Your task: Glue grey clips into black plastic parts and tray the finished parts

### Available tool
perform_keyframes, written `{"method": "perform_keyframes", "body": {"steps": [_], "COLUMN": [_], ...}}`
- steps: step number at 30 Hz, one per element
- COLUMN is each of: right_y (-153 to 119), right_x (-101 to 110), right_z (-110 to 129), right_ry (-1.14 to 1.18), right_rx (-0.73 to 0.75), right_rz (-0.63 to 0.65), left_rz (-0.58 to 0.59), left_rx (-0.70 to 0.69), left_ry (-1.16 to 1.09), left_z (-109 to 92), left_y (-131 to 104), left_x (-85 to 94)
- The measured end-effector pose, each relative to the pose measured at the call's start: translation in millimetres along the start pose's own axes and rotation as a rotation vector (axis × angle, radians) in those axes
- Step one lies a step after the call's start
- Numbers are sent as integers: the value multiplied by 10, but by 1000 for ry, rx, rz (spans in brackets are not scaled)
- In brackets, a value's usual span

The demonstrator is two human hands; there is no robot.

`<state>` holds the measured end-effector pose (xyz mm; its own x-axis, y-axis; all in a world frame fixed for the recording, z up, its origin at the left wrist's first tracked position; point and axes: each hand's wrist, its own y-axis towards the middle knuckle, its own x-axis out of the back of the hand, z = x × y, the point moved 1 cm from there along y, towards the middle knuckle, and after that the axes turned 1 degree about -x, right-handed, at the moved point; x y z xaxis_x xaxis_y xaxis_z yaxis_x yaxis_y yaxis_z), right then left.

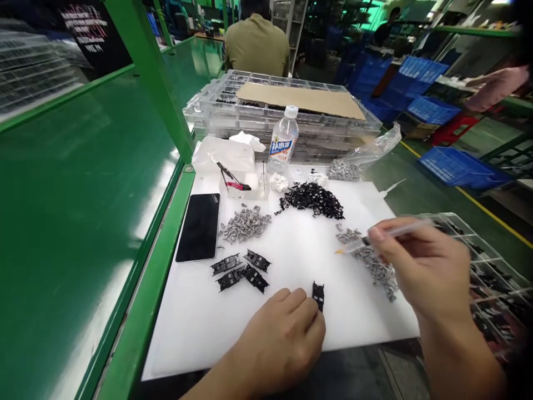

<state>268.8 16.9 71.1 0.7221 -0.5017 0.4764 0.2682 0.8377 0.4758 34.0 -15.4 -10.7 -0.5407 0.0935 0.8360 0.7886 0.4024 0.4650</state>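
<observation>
My left hand (287, 330) rests at the front of the white board (291, 244), its curled fingers against a black plastic part (318, 294); the fingertips are hidden. Pinched in my right hand (428, 261) is a clear pen-like tube (353, 246) with an orange tip, pointing left over the board near a pile of grey pieces (377, 269). Several black parts (240, 272) lie left of my left hand. Behind them is another grey pile (246, 223), and a heap of small black pieces (313, 200) sits farther back.
A dark phone (199, 226) lies at the board's left. Behind are a bottle (283, 141), tweezers (233, 180) and stacked clear trays (266, 125). A divided tray (485, 261) stands right, a green post (154, 83) left. A seated person (257, 47) is beyond.
</observation>
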Motion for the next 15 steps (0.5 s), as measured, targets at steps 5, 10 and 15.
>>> {"method": "perform_keyframes", "body": {"steps": [5,10,15], "right_y": [68,365,584], "right_x": [-119,-537,-541], "right_z": [42,51,-207], "right_ry": [-71,-80,-203], "right_rx": [-10,39,84], "right_rz": [176,252,581], "left_rz": [-29,-5,-67], "left_rx": [-8,18,-6], "left_ry": [12,21,15], "left_z": [-17,-23,-2], "left_y": [16,-1,-1], "left_x": [16,43,-2]}}
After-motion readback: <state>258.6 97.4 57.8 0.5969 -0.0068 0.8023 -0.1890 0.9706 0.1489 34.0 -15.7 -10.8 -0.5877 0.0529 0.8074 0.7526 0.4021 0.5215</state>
